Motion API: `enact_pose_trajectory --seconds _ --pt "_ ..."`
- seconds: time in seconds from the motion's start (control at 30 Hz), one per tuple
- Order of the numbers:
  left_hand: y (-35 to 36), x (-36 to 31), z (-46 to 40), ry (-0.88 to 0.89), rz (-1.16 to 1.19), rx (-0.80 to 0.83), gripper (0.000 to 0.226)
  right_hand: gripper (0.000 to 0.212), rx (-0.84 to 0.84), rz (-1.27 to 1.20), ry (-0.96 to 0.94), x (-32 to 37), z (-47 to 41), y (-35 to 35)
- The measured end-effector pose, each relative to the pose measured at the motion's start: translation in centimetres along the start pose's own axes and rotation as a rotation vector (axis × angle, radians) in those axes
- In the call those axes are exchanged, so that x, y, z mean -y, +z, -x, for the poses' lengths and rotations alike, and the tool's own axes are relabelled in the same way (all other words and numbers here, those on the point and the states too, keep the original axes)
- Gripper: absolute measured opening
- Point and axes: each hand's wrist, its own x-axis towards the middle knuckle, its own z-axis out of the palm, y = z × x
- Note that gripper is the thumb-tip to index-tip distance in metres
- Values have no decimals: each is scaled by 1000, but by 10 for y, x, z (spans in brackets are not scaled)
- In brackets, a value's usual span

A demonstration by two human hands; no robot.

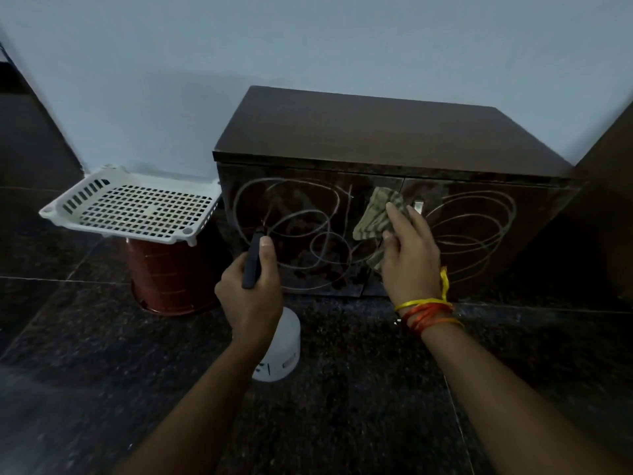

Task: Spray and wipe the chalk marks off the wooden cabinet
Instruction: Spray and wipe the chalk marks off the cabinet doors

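A low dark wooden cabinet (376, 132) stands against the pale wall. White chalk marks (291, 228) loop over its left door, and more swirl over the right door. Wet patches darken the left door. My left hand (251, 296) grips a white spray bottle (282, 347) by its black head, nozzle aimed at the left door. My right hand (409, 248) presses a striped greenish cloth (376, 214) against the front where the two doors meet, beside a small metal handle.
A white perforated plastic tray (137, 204) rests on an upturned reddish-brown bucket (168, 275) just left of the cabinet. The floor is dark speckled granite (359, 389). Dark panels rise at the far left and far right edges.
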Motion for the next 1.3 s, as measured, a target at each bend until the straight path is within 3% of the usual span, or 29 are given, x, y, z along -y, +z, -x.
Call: enact_pose_trajectory --seconds 0.33,0.53,1.03,1.3 --pt "-19 17 -18 -24 -94 -85 61 42 29 3 14 2 8 7" --pt "-24 38 -12 -110 -111 -51 62 42 35 -11 36 1 12 9" --pt "0 54 22 -69 -48 144 55 42 94 -57 115 -4 28 30" --pt "11 48 24 -13 -13 196 56 38 43 -160 330 -14 39 47"
